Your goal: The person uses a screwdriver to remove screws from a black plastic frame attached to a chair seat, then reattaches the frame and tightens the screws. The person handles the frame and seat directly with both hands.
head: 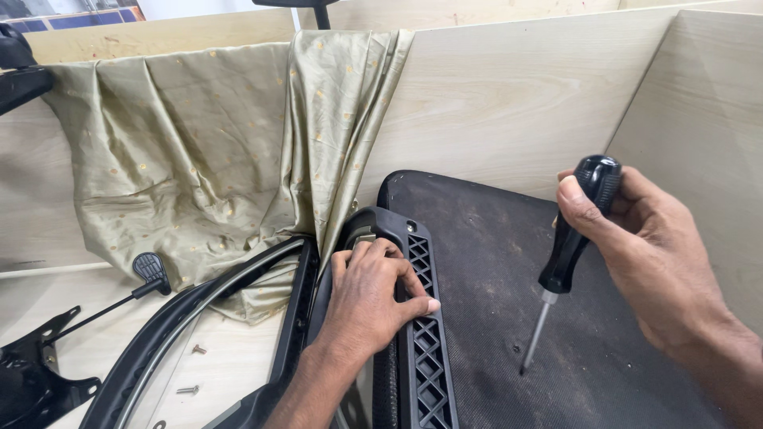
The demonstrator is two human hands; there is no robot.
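The screwdriver (pixel 574 238) stands nearly upright in the right hand (pixel 648 254), whose fingers are wrapped tight around its black handle, thumb lying over the rounded top. Its thin metal shaft slants down and to the left, the tip resting on or just above the dark fabric pad (pixel 509 318) of a chair part; from this angle I cannot tell whether the tip sits in a screw head.

To the left, the left hand (pixel 369 298) lies flat and curled over the black plastic lattice frame (pixel 425 334) that runs along the pad's edge, fingers pressed together on top and thumb stretched out to the right across the grid. That grip pins the frame down, which is what a driver stroke needs: keep the shaft square to the pad, weight straight down through the palm, and the holding hand clear of the tip's path.

Beside the frame curves a black chair arm loop (pixel 214 318) on the pale wooden surface (pixel 230 357), with two small loose screws (pixel 193 369) lying within its curve. An olive-gold cloth (pixel 214 151) hangs over the wooden partition (pixel 517 87) behind. A black metal bracket with a lever (pixel 48 357) sits at the far left, cut off by the picture's edge. The lower end of the frame and pad also run out of view.
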